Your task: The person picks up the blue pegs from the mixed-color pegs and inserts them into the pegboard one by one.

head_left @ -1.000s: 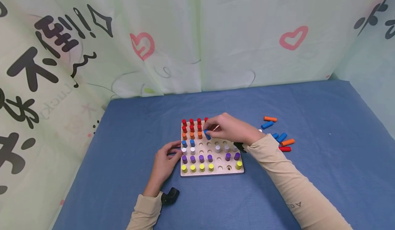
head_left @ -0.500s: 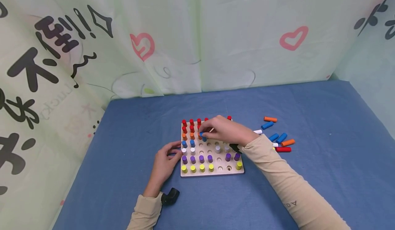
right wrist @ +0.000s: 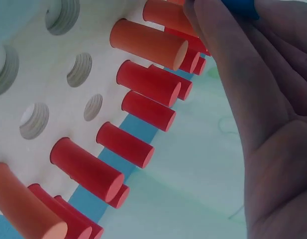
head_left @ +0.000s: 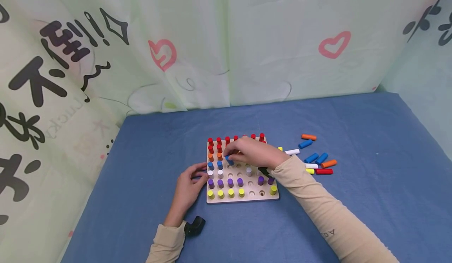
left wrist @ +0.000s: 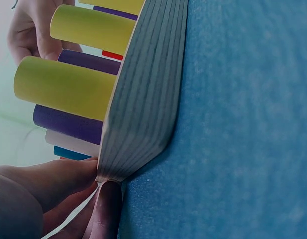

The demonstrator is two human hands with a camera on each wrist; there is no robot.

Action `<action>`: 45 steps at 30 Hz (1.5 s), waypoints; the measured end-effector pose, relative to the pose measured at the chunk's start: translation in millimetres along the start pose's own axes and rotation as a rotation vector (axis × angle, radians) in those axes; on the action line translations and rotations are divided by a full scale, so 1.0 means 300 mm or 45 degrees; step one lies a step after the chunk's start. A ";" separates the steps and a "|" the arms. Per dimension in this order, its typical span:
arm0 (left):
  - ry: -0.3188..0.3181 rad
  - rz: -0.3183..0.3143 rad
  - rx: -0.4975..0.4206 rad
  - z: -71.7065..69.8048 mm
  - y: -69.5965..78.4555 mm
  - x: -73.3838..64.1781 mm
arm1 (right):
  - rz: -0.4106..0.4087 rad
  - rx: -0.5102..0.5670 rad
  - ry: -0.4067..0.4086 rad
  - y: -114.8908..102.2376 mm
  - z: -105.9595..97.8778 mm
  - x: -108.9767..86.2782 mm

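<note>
A wooden pegboard lies on the blue cloth, with upright pegs in red, orange, blue, white, purple and yellow rows. My right hand is over the board and pinches a blue peg between thumb and fingers. That peg stands just right of two blue pegs in the same row; its lower end is at the board's surface. At the left edge, my left hand holds the board, its thumb and a finger meeting at the edge in the left wrist view. My right hand hides part of the orange and red rows.
Loose pegs lie right of the board: an orange peg, a red peg, a white peg, several blue ones and others, some near the right sleeve. A printed curtain hangs behind the table.
My right hand has moved left and slightly down with the blue peg, from beside the orange row to the blue row. My left hand stays at the board's edge.
</note>
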State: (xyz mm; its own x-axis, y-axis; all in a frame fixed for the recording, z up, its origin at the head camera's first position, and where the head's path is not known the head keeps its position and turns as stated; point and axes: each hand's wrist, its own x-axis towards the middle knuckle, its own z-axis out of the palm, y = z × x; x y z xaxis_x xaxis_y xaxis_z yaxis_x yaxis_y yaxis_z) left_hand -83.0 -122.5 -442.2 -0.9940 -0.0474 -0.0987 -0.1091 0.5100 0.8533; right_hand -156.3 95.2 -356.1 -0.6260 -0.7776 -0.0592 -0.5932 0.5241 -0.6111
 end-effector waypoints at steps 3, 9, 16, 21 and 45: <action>0.000 0.006 0.001 0.001 -0.001 0.000 | 0.000 -0.022 0.001 0.001 0.006 0.004; -0.001 -0.010 0.002 0.000 0.003 -0.003 | 0.024 -0.015 -0.025 0.000 0.013 0.013; -0.001 -0.001 -0.001 0.000 0.003 -0.001 | 0.056 -0.012 -0.049 0.002 0.022 0.021; -0.003 0.011 -0.019 -0.004 0.005 -0.004 | 0.058 -0.035 -0.056 0.000 0.027 0.025; -0.002 -0.007 -0.009 -0.002 0.006 -0.005 | 0.093 -0.084 -0.094 -0.008 0.039 0.025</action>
State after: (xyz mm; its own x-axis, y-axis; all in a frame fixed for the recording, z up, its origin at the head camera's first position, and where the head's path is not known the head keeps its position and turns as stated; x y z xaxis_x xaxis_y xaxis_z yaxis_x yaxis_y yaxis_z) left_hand -81.7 -122.2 -440.2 -0.9934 -0.0484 -0.1041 -0.1143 0.5035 0.8564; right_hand -153.6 83.9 -364.3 -0.6315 -0.7585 -0.1612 -0.5809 0.6004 -0.5496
